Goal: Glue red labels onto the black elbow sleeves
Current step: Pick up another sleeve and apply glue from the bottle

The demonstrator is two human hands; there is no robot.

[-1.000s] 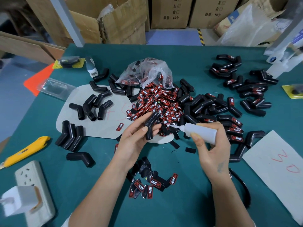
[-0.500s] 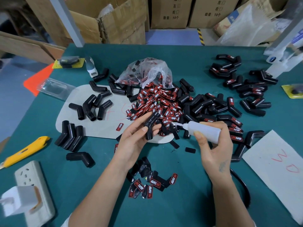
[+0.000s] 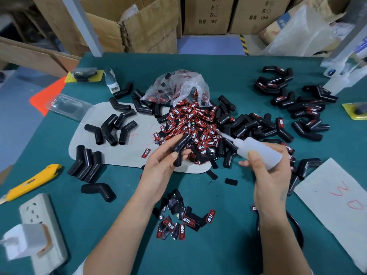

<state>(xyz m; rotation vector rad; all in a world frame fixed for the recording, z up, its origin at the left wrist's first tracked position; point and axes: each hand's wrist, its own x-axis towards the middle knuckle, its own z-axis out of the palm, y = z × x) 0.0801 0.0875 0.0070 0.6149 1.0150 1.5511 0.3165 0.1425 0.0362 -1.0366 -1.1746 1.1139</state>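
My left hand grips a black elbow sleeve above the table's middle. My right hand holds a white glue bottle, its nozzle pointing up-left and away from the sleeve. A heap of red labels spills from a clear plastic bag just beyond my hands. A smaller cluster of labels lies near me between my arms. Plain black sleeves lie on the left, and sleeves bearing red labels lie on the right.
A grey mat lies under the left sleeves. A yellow utility knife and a power strip sit at the left front. White paper with red marks lies at the right front. Cardboard boxes stand behind the green table.
My right hand has drawn the glue bottle to the right and tilted it, so the nozzle has left the sleeve. My left hand has kept the sleeve in place.
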